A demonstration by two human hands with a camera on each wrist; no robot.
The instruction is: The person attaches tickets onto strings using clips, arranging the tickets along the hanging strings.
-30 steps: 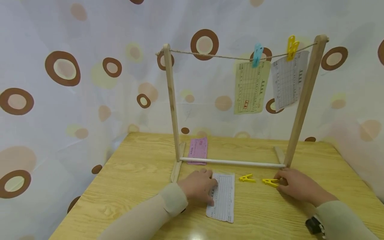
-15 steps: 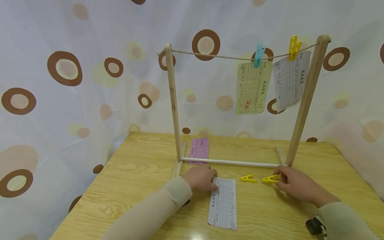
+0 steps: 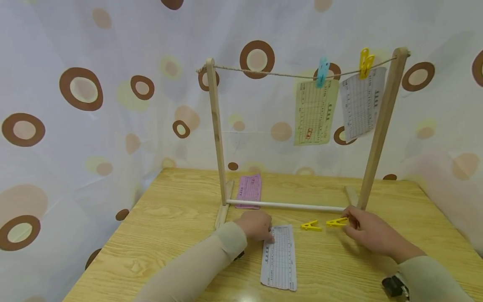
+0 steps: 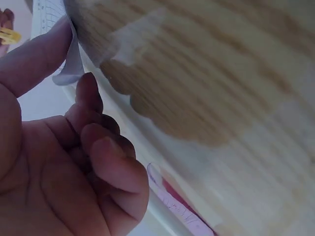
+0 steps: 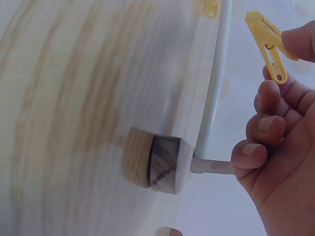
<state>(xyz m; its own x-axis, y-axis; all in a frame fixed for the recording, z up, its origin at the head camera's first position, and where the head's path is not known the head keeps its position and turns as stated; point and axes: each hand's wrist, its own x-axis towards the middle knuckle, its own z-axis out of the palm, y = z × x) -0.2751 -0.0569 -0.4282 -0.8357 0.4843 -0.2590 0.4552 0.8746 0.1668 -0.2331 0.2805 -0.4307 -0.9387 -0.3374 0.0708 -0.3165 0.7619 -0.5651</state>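
A white printed paper form (image 3: 279, 264) lies in front of the frame's white bar. My left hand (image 3: 256, 226) is at its far left corner; in the left wrist view the thumb (image 4: 49, 56) and index finger pinch a curled-up edge of the paper. My right hand (image 3: 371, 230) holds a yellow clothespin (image 5: 270, 42) by its handle ends between thumb and fingers, slightly above the table near the frame's right foot. A second yellow clothespin (image 3: 311, 226) lies on the table between the paper and the right hand.
A wooden frame (image 3: 216, 134) with a rope (image 3: 264, 73) stands behind the hands. A blue clothespin (image 3: 322, 73) holds a yellow form (image 3: 315, 113) there, and yellow clothespins (image 3: 366, 65) hold a white form (image 3: 362, 105). A pink form (image 3: 249, 188) lies by the left foot.
The white form on the table has slid slightly nearer, and my left hand has gone from lying over it to its far corner. My right hand has raised the yellow clothespin a little.
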